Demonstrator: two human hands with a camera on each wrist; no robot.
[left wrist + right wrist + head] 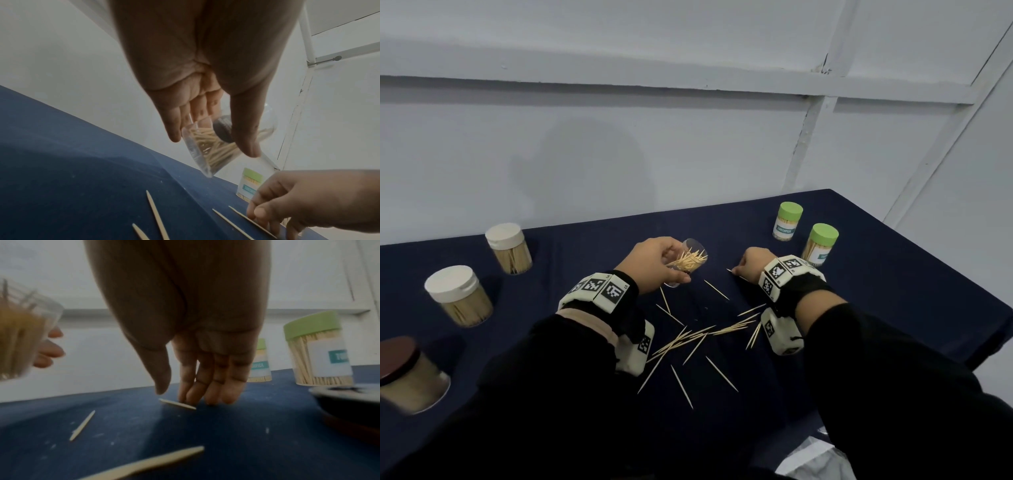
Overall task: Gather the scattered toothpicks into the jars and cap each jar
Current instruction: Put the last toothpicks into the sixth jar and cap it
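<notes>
A: Left hand (654, 262): what does it carry?

B: It grips a clear open jar (687, 262), thumb on one side of the wall, fingers curled round the other. The jar is tilted, mouth toward the right hand, raised off the table (876, 291). It is partly filled with toothpicks; several tips stick out past the rim.

A: Right hand (751, 263)?

B: Lowered to the cloth, fingers close together and pointing down. In the right wrist view the fingertips (205, 398) touch one end of a single toothpick (177, 404) lying flat; the thumb hangs just above the other end. Whether the pick is pinched, I cannot tell.

A: Remaining loose stock?

B: The scattered toothpicks (698, 337) lie between the two forearms, on the near side of both hands. A loose cluster crosses at the centre; single picks fan outward toward the near edge.

A: Other containers?

B: Two green-lidded jars (820, 245) stand upright beyond the right hand, capped, full, each with a white-and-teal label. On the far left, two white-lidded jars (508, 248) stand capped and full. Nearest on the left is a brown-lidded jar (410, 375), also capped. In the right wrist view a dark round lid (349, 402) rests on the cloth near the right hand, just before a green-lidded jar.

A: Surface?

B: Dark blue cloth over the table, pale wall behind.
</notes>
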